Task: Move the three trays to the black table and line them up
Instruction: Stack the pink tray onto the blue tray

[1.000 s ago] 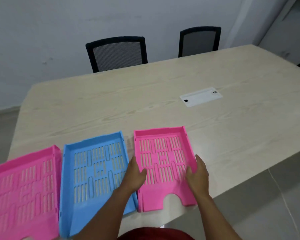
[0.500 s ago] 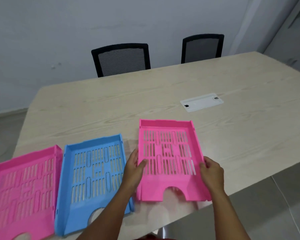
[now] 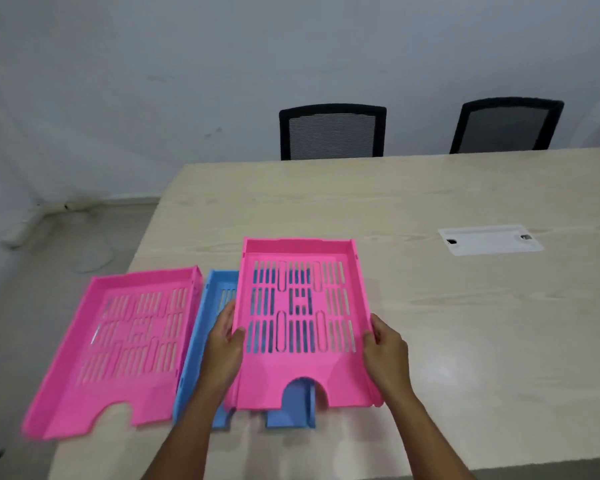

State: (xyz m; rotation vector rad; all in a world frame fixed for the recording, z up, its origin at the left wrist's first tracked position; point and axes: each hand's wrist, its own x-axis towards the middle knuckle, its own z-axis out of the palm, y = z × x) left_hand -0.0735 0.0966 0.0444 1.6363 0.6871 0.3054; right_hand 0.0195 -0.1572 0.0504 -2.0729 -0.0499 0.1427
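I hold a pink slotted tray (image 3: 302, 372) lifted above the light wooden table (image 3: 465, 341). My left hand (image 3: 224, 344) grips its left edge and my right hand (image 3: 387, 353) grips its right edge. Under it lies a blue tray (image 3: 201, 337), mostly covered; its blue shows through the pink slots and the front notch. A second pink tray (image 3: 118, 348) lies flat on the table to the left, beside the blue one. No black table is in view.
Two black mesh chairs (image 3: 331, 131) (image 3: 506, 124) stand at the table's far side against a white wall. A white cable cover plate (image 3: 489, 240) sits in the tabletop at right. Grey floor lies to the left, with a cable along the wall base.
The right pink tray has been lifted off the table and carried left, over the blue tray. My view has swung left, so the chairs now sit further right.
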